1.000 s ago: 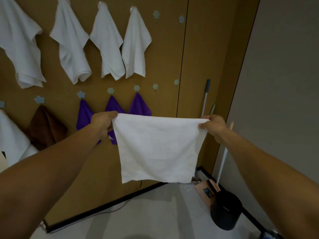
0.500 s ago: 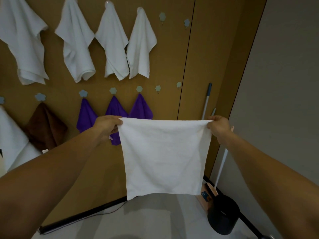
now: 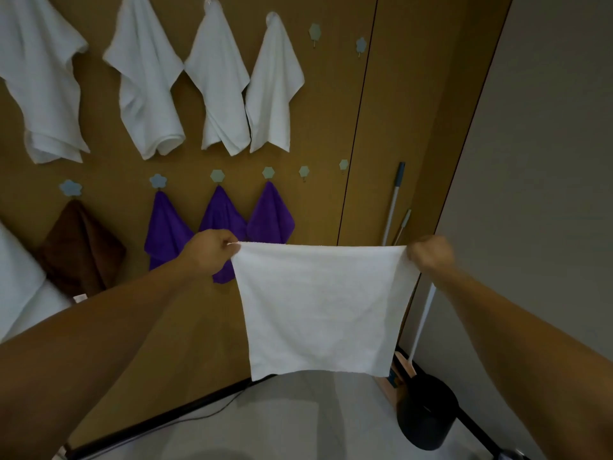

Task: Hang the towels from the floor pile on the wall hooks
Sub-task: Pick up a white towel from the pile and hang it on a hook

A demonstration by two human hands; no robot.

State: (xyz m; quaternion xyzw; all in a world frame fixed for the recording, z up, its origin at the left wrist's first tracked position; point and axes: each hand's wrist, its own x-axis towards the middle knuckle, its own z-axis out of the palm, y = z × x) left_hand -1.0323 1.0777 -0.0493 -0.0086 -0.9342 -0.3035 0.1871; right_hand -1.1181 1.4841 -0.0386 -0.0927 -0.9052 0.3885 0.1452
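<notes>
Both hands are raised at mid-frame. The left hand (image 3: 212, 252) is closed in a pinch on the upper left corner of a white towel (image 3: 321, 310), and the right hand (image 3: 431, 254) is curled round its upper right corner. The towel is held spread flat, with its top edge pulled nearly straight between the two hands. It hangs free at the centre of the frame, in front of the brown wall panel (image 3: 331, 111), and its lower edge is seen above the pale floor (image 3: 298, 419). Across the top of the frame four hung white towels (image 3: 275, 88) are draped from hooks. Two bare upper hooks (image 3: 314, 30) are seen just right of them. In the row below, three purple towels (image 3: 270, 214) hang side by side, partly hidden by the left hand and the held towel, and a brown towel (image 3: 79, 247) hangs at the left. Two bare lower hooks (image 3: 304, 171) are placed just right of the purple ones. At the right a grey pole (image 3: 394, 200) is leant against the panel. A black bin (image 3: 428, 413) stands on the floor at the lower right.
</notes>
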